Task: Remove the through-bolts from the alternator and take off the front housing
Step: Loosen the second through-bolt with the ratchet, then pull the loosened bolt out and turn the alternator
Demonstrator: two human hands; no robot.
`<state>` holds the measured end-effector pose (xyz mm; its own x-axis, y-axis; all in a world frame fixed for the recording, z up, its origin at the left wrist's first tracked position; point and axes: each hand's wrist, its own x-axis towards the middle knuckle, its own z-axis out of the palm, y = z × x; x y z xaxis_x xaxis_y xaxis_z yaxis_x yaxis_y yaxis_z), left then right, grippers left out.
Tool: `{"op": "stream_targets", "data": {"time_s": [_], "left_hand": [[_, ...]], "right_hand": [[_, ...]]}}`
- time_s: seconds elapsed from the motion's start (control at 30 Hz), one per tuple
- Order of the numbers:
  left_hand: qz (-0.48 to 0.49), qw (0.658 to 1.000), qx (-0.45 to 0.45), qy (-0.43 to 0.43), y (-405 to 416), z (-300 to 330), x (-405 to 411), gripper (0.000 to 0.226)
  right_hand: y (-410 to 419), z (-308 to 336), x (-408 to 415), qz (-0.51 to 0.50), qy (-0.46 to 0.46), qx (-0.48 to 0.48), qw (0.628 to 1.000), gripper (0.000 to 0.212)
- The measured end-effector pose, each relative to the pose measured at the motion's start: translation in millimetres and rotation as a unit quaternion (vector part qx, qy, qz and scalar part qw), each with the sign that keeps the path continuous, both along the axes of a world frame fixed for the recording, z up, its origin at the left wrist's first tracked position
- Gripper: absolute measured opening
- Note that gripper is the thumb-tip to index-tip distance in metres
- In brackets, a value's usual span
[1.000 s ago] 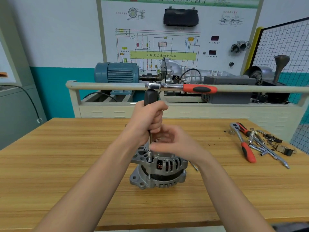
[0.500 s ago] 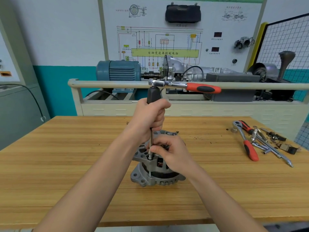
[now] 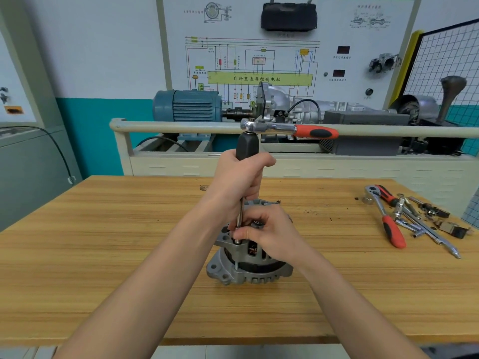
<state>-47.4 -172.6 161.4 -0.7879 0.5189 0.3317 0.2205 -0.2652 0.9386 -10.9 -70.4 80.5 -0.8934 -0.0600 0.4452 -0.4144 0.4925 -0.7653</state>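
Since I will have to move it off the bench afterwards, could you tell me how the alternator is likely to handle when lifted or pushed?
The alternator looks like cast metal with copper windings showing through its slots, so probably heavy for its size and rigid. It stands on end on the wooden table, so a sideways push might tip it. Its round body could roll if laid down, though the mounting ears should limit that.

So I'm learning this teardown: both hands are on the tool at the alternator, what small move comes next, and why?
Probably swing the red-handled ratchet to turn the through-bolt. The left hand grips the black driver handle upright, and the right hand steadies the shaft tip on the silver alternator, so the socket looks seated.
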Motion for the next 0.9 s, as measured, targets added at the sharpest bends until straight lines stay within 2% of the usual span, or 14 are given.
{"op": "stream_targets", "data": {"time_s": [0.3, 0.5, 0.63, 0.73, 0.8, 0.9], "left_hand": [[-0.043, 0.998, -0.003, 0.047, -13.8, 16.5, -5.3, 0.039], [-0.056, 0.998, 0.013, 0.036, -12.0, 19.2, -4.8, 0.045], [-0.063, 0.994, 0.059, 0.059, -12.3, 39.5, 0.5, 0.047], [-0.059, 0.99, 0.102, 0.074, -17.9, 58.6, 3.0, 0.048], [-0.045, 0.988, 0.135, 0.064, -21.6, 66.0, 3.5, 0.049], [-0.024, 0.979, 0.204, 0.015, -31.5, 70.6, -0.2, 0.049]], "right_hand": [[-1.9, 15.5, -1.6, 0.051, -0.021, 0.004, 0.998, 0.032], [-2.0, 15.1, -2.0, 0.056, 0.002, 0.006, 0.998, 0.025], [-2.8, 30.9, 0.5, 0.072, 0.045, -0.026, 0.996, 0.021], [-6.2, 46.6, 2.4, 0.099, 0.063, -0.087, 0.989, 0.025], [-7.2, 49.8, 2.9, 0.098, 0.069, -0.107, 0.987, 0.022], [-4.2, 39.2, 5.0, 0.075, 0.027, -0.101, 0.992, 0.02]]}}
